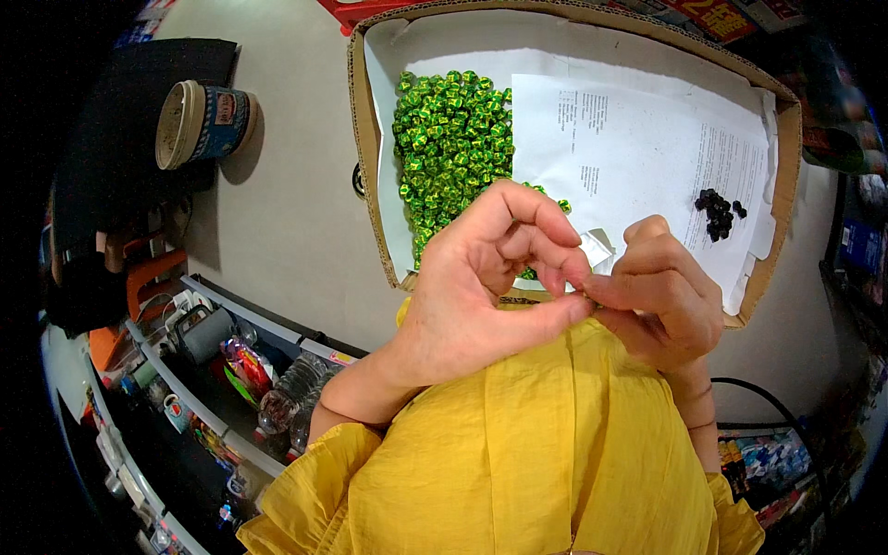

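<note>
My left hand [490,277] and my right hand [661,296] meet in front of me, fingertips pinched together and nearly touching. What they pinch is too small and hidden to make out. Just beyond the fingertips shows a small white, silvery square wrapper [597,246]; I cannot tell whether it is held or lies in the box. Behind my left hand, many small green-and-yellow foil-wrapped pieces [453,139] are heaped in the left part of a shallow cardboard box [786,185]. Right of my right hand, a small pile of dark pieces [715,217] rests on printed white paper [638,139].
On the left, a blue-and-white tub [222,120] stands tilted in view at the edge of a black surface [139,102]. Lower left, shelves [250,319] hold plastic bottles [301,388] and colourful packets [248,370]. A black cable [777,407] curves at the lower right.
</note>
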### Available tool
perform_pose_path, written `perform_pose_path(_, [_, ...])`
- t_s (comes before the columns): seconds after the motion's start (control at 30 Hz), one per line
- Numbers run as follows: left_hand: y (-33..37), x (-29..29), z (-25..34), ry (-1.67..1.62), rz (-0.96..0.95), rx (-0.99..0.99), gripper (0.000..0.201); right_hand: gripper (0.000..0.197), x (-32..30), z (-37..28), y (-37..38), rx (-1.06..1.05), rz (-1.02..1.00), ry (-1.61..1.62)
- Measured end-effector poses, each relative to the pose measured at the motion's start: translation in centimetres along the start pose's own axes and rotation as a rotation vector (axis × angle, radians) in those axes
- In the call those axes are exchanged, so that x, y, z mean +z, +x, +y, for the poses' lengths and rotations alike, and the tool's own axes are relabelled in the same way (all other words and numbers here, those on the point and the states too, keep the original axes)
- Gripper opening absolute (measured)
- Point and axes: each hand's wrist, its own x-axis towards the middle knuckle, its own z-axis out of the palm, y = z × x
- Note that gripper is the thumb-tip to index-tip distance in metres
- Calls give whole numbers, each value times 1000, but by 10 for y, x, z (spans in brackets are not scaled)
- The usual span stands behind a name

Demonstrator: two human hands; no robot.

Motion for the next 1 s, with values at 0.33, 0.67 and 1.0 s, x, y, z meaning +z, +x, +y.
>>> perform_pose_path(0.33, [-8,-4,-17,28,2,39,33,21,10,19,-13,-25,-55,144])
perform_pose_path(0.67, [-3,-8,-27,54,19,-81,20,28,6,33,-19,35,-87,-17])
perform_pose_path(1.0, [23,-65,-25,1179,568,407,7,18,-20,64,-54,446,-133,-464])
